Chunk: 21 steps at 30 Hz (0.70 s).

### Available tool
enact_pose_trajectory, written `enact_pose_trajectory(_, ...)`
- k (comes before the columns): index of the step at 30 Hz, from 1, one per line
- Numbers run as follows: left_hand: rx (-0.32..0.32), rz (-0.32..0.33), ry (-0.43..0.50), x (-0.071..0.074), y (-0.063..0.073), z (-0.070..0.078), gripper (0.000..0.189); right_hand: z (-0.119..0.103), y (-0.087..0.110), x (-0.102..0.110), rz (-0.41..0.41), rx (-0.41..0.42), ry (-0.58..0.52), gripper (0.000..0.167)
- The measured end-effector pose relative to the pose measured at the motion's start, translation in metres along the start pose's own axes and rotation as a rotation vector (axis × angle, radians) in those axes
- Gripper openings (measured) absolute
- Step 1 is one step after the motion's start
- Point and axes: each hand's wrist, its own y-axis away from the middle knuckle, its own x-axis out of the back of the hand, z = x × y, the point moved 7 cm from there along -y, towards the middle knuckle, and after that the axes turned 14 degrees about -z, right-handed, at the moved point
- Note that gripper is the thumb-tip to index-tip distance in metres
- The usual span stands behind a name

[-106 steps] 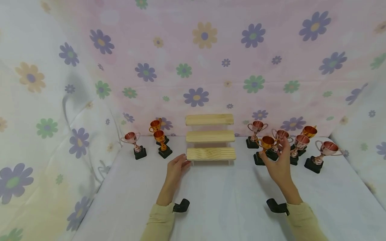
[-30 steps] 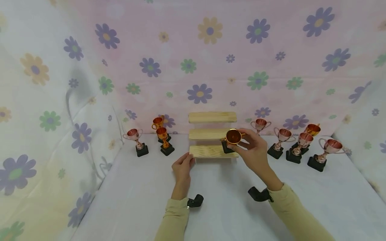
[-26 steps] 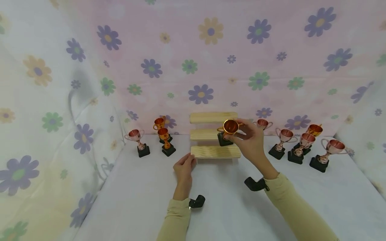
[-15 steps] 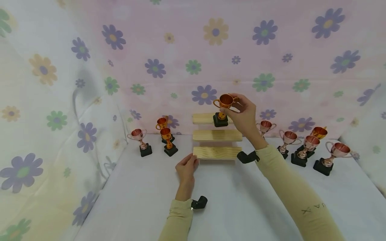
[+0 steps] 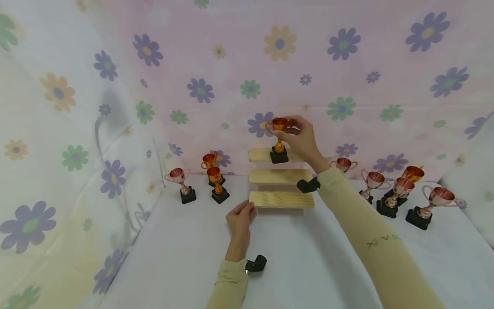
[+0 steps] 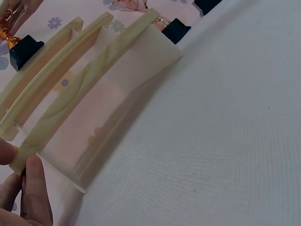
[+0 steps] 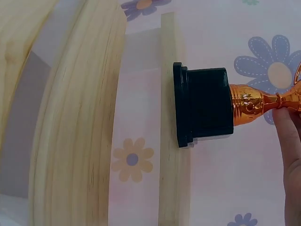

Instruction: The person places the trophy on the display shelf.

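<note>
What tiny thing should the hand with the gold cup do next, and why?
Maybe the right hand should gently ease the gold cup onto the top shelf. The cup is upright, its black base is by that shelf, and the left hand pinches the bottom shelf. I can't tell whether the base touches.

Soft, dim light, source hard to tell; faint shadows cross the white cloth [image 5: 173,253].

Flowered cloth hangings [image 5: 239,56] round a white-covered table [image 5: 285,257] suggest a staged set.
</note>
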Motion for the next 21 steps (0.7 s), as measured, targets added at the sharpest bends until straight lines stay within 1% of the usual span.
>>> enact_pose_trajectory(4, 0.002, -0.005, -0.004, 0.0, 0.0, 0.001, 0.027, 0.014, -0.009, -0.006, -0.013, 0.004, -0.003, 0.041)
enact_pose_trajectory(11, 0.02, -0.017, -0.007, 0.002, -0.002, 0.0, 0.028, 0.02, -0.017, -0.016, -0.001, -0.012, -0.012, 0.04)
enact_pose_trajectory(14, 0.02, -0.022, -0.003, 0.001, -0.001, 0.001, 0.028, 0.015, -0.018, -0.023, 0.009, -0.006, -0.019, 0.038)
enact_pose_trajectory(17, 0.02, -0.021, -0.003, 0.001, 0.0, 0.003, 0.027, 0.002, -0.017, -0.031, 0.023, 0.014, -0.036, 0.038)
enact_pose_trajectory(21, 0.026, -0.019, -0.001, 0.001, -0.001, 0.001, 0.026, -0.015, -0.016, -0.042, 0.065, 0.012, -0.036, 0.039)
